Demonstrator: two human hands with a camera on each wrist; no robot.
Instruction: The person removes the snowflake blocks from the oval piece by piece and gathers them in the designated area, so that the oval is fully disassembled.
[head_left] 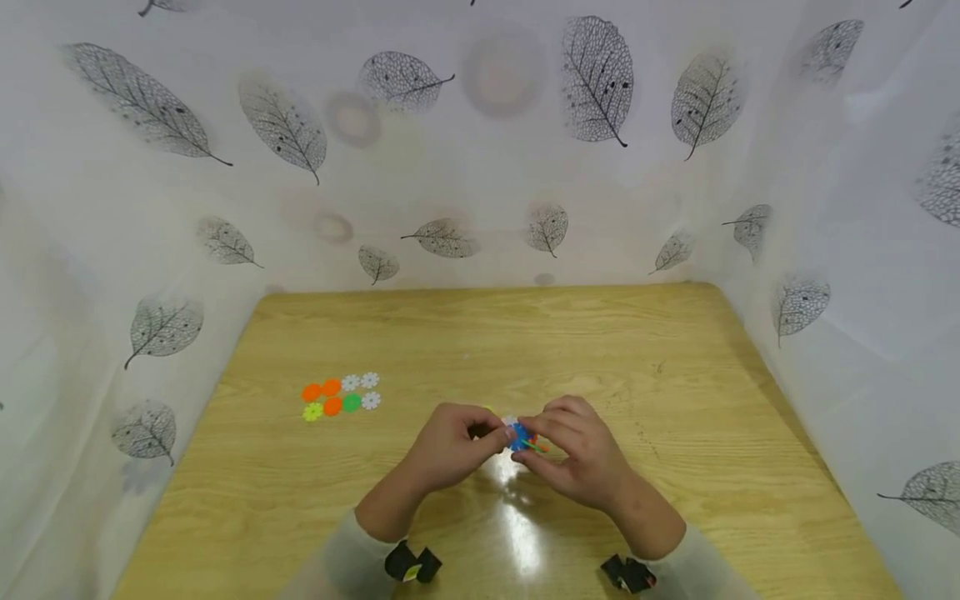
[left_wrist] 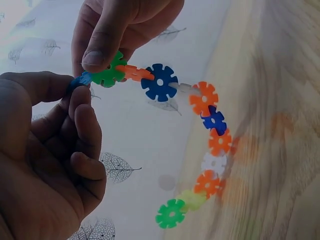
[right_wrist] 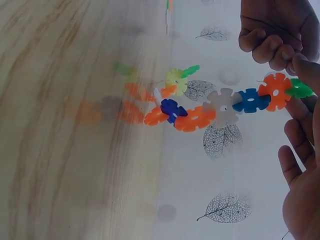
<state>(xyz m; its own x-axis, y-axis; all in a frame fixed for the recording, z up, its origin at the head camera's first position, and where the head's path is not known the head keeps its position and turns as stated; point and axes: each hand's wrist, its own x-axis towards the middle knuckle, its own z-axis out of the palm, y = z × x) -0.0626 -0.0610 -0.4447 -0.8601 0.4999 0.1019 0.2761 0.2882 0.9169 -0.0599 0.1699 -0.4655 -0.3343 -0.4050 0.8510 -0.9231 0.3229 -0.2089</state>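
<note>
My left hand [head_left: 456, 446] pinches a blue notched disc [left_wrist: 80, 81] between thumb and forefinger. Close beside it, my right hand [head_left: 588, 462] grips the green notched disc [left_wrist: 107, 75] at the near end of a chain of interlocking plastic snowflake discs [left_wrist: 160, 82]. The blue disc meets the green one's edge; fingers partly hide the joint, so I cannot tell whether they are locked. From there the chain curves away in orange, blue, white and yellow discs to a green end disc [left_wrist: 171, 214]. In the head view the hands cover most of it.
Loose discs lie in two rows on the left of the wooden table [head_left: 600, 342]: orange discs [head_left: 332, 406], white discs [head_left: 371, 400], a green disc [head_left: 352, 402] and a yellow disc [head_left: 312, 411]. Leaf-printed white cloth [head_left: 480, 183] surrounds the table's back and sides.
</note>
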